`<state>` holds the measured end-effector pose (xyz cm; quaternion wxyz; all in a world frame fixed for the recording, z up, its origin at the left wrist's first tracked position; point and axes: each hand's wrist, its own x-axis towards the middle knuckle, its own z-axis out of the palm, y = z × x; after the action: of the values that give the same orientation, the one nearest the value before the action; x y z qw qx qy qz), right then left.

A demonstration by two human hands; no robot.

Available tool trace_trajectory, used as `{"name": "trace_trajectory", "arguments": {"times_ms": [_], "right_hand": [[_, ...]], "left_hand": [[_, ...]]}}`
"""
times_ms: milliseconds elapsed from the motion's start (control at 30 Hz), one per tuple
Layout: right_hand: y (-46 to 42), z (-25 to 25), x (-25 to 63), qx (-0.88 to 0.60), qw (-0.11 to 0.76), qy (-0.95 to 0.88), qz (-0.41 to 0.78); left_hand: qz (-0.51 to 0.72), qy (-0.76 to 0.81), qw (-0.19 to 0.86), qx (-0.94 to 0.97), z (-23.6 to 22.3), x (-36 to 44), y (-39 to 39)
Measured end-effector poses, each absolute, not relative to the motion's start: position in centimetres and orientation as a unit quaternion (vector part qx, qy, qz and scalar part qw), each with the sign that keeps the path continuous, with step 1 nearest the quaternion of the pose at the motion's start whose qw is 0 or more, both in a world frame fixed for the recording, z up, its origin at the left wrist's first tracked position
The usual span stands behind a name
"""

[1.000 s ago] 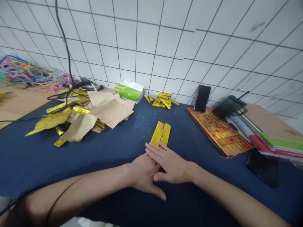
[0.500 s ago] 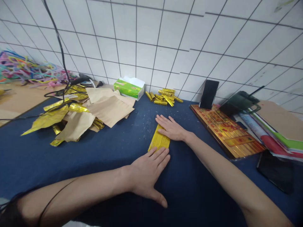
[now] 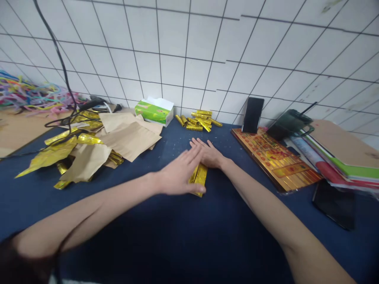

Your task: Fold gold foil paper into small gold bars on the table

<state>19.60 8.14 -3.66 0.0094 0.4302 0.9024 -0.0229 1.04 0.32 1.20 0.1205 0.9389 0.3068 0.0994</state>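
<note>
On the dark blue tabletop lies a piece of gold foil paper (image 3: 201, 178), its shiny side showing with a lengthwise line down the middle like a fold. My left hand (image 3: 179, 172) is over its left part, fingers stretched out and thumb apart near the paper's lower end. My right hand (image 3: 212, 154) lies flat at the paper's far end, fingers extended, with the left fingertips crossing over or against it. Whether the left palm presses on the paper, I cannot tell. Most of the paper's upper half is hidden under the hands.
Several rolled gold foil tubes (image 3: 199, 120) lie by the tiled wall, beside a green tissue pack (image 3: 154, 112). Brown paper sheets (image 3: 130, 138) and gold foil are heaped at left under a black cable (image 3: 60, 59). At right, a phone (image 3: 253, 115) leans upright near a dark mug (image 3: 291, 124).
My left hand has moved up and left, closer to my right hand. The paper showed a matte yellow face before; shiny gold shows now. The view has shifted slightly right.
</note>
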Motion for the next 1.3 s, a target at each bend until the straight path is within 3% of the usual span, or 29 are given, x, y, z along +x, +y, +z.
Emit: {"name": "trace_trajectory", "arguments": {"times_ms": [133, 267, 467, 767, 1033, 1133, 1300], "right_hand": [[8.1, -3.5, 19.9, 0.407, 0.020, 0.913, -0.012], [8.1, -3.7, 20.1, 0.396, 0.025, 0.918, 0.006], [8.4, -4.6, 20.2, 0.411, 0.002, 0.911, 0.025], [8.1, -3.7, 19.6, 0.445, -0.025, 0.895, -0.035], [8.0, -3.7, 19.4, 0.443, -0.043, 0.893, -0.058], [8.1, -3.3, 19.7, 0.448, -0.095, 0.885, -0.084], [5.4, -1.0, 21.0, 0.469, -0.333, 0.814, -0.081]], "left_hand": [[0.158, 0.317, -0.031, 0.935, -0.6, 3.1, 6.2], [0.160, 0.302, -0.070, 0.937, -2.1, 4.4, 8.4], [0.101, 0.259, -0.013, 0.961, -2.7, 3.8, 5.8], [0.019, 0.210, 0.113, 0.971, -2.3, 0.3, -1.3], [0.028, 0.229, 0.149, 0.962, -2.2, -0.8, -4.3], [0.037, 0.231, 0.149, 0.961, -2.3, -0.7, -4.4], [0.056, 0.228, 0.145, 0.961, -2.4, -0.8, -4.3]]}}
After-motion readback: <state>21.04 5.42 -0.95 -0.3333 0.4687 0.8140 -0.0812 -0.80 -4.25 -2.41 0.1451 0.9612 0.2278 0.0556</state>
